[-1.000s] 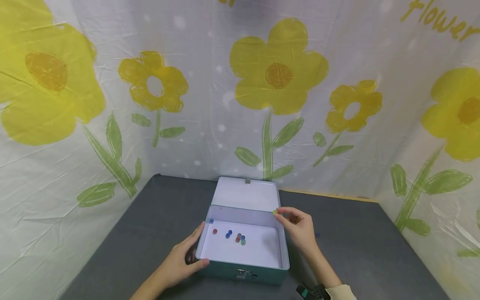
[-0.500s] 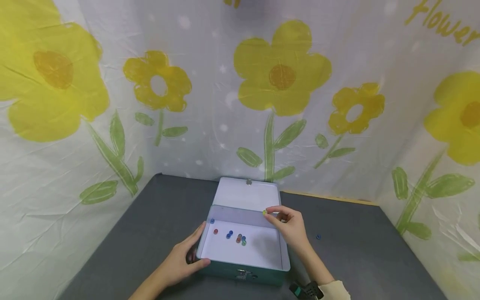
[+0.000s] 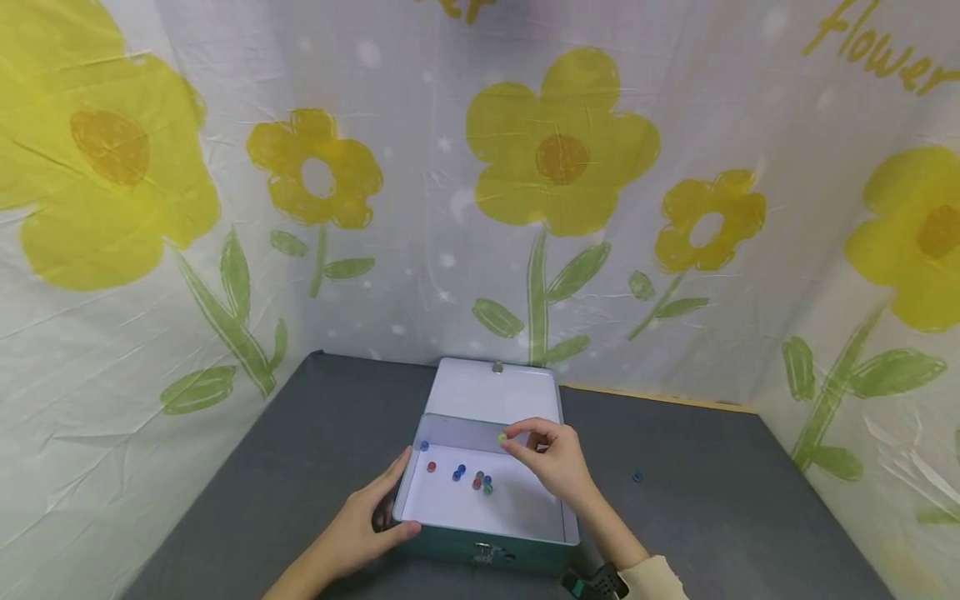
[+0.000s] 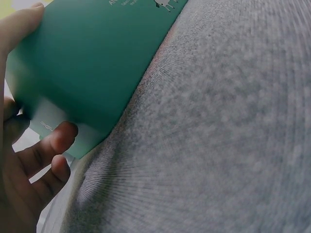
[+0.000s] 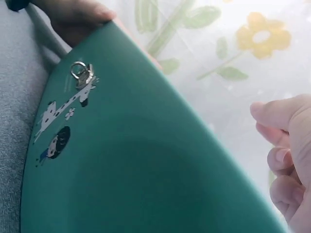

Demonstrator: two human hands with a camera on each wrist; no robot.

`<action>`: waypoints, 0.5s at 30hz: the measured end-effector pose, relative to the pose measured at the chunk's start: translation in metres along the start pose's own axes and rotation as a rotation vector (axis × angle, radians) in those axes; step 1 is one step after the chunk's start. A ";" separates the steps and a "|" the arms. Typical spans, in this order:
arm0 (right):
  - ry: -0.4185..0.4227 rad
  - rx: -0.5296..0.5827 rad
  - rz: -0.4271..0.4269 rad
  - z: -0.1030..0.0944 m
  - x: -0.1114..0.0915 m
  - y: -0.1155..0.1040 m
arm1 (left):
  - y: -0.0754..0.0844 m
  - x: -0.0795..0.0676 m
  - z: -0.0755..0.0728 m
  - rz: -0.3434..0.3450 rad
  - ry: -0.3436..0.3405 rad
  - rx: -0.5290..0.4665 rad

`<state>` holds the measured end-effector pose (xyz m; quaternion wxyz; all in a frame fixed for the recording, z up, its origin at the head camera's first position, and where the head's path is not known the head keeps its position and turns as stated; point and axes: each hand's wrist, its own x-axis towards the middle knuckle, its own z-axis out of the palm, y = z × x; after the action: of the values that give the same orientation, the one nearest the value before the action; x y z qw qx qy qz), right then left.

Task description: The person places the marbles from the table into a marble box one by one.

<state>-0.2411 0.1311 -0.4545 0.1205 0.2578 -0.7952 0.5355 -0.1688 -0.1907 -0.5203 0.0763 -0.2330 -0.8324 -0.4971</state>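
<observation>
My right hand [image 3: 553,465] pinches a small yellow-green marble [image 3: 502,437] between thumb and fingertip, over the back part of the tin box [image 3: 528,552]. The box is green outside and white inside, with its lid [image 3: 495,390] laid open to the back. On its floor sit several glass marbles, among them a red marble [image 3: 431,467], a green marble [image 3: 488,490] and a blue marble [image 3: 424,446] in the back left corner. My left hand [image 3: 354,527] grips the box's front left corner, thumb on the front rim and fingers along the left side.
A lone blue marble [image 3: 637,477] lies on the dark grey tabletop [image 3: 712,517], right of the box. A metal clasp [image 5: 83,75] hangs on the box front. Behind the table hangs a white curtain [image 3: 420,250] printed with yellow flowers.
My right hand has carried the yellow-green marble left from the box's right rim, over its inside. The left hand keeps its hold on the corner.
</observation>
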 end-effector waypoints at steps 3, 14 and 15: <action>-0.019 -0.036 0.002 0.003 0.001 0.000 | 0.000 0.001 0.000 0.007 0.000 -0.004; -0.148 -0.141 -0.023 0.012 0.006 0.004 | -0.002 0.000 0.001 0.007 -0.002 0.004; -0.162 -0.143 -0.026 0.013 0.006 0.005 | -0.002 0.000 0.001 0.006 -0.003 0.003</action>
<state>-0.2477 0.1195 -0.4609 0.0809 0.3015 -0.8350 0.4532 -0.1695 -0.1910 -0.5227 0.0769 -0.2360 -0.8325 -0.4953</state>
